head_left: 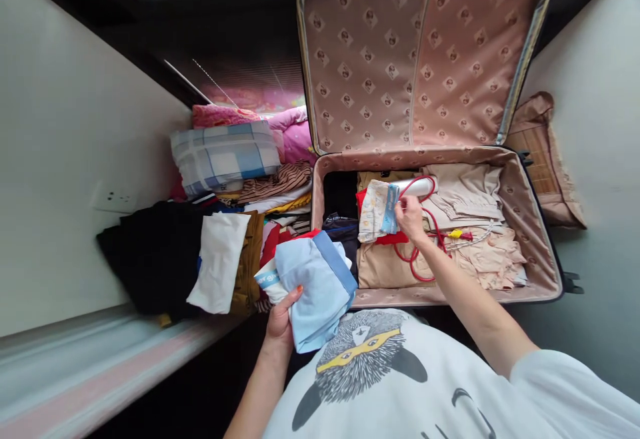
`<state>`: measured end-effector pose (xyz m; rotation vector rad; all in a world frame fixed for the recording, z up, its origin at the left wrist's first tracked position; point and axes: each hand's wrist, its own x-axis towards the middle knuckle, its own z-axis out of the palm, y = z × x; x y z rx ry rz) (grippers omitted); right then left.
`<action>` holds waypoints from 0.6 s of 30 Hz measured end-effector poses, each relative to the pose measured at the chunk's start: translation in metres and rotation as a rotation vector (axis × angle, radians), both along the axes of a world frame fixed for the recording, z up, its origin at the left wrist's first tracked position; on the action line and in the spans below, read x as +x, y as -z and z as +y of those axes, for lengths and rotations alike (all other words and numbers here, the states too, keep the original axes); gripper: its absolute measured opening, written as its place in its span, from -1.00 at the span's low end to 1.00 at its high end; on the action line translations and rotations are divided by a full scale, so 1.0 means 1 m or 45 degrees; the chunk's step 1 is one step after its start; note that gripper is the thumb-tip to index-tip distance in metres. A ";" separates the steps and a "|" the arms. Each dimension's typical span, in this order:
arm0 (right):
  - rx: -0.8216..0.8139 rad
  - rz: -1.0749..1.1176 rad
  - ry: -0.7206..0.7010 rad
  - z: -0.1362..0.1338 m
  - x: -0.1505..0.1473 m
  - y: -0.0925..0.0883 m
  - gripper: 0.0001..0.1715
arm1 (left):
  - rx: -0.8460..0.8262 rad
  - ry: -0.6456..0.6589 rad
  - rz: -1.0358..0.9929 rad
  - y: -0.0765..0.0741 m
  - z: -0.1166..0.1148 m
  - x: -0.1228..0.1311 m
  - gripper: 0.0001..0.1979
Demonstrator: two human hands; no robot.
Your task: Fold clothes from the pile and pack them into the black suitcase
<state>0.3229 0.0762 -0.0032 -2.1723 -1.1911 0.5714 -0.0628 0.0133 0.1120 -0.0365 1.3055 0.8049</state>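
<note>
A: Left hand (280, 322)?

B: Low centre of the frame. Closed around a folded light-blue garment (320, 285), thumb on top, fingers hidden beneath. Held just outside the near wall of the suitcase (537, 225).

A: And the right hand (410, 215)?

B: Centre of the frame, stretched into the open suitcase. Pinches the blue-banded edge of a small patterned cloth (374, 212) between thumb and fingertips.

A: Under that cloth?

B: A red garment (385, 239), touching it. To the left, a black garment (340, 192) against the suitcase wall. Below and to the right, folded beige clothes (470, 199), filling the rest of the base.

A: Anything else near the right hand?

B: A white handle (419, 187) just above the knuckles, with a red cord (419, 280) looping from it, past the wrist and over the beige clothes.

A: Lid?

B: Lid (420, 59) raised upright, top centre of the frame, pink patterned lining facing forward.

A: Left of the suitcase?

B: A heap of clothes: black fabric (150, 252) at far left, a white folded piece (220, 259) lying on it, a striped garment (275, 182) behind. Higher up, a plaid pillow (225, 155) on pink bedding (295, 132).

A: Right of the frame?

B: A tan woven bag (545, 159), leaning at the wall just beside the lid.
</note>
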 end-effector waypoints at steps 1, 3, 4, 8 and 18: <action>-0.015 -0.057 0.036 -0.004 0.011 0.001 -0.68 | 0.006 0.004 -0.019 0.001 0.000 -0.001 -0.30; -0.138 -0.064 0.027 -0.009 0.022 0.005 -0.56 | -0.009 0.015 -0.050 0.004 0.000 -0.001 -0.30; -0.208 -0.058 -0.006 -0.008 0.023 0.008 -0.51 | -0.023 0.024 -0.060 0.006 0.000 0.000 -0.31; -0.406 -0.174 -0.023 0.004 0.003 0.015 -0.61 | -0.036 0.050 -0.056 0.015 0.000 0.004 -0.35; -0.378 0.140 0.043 -0.005 0.033 -0.009 -0.66 | 0.103 0.005 -0.123 0.027 -0.004 0.022 -0.41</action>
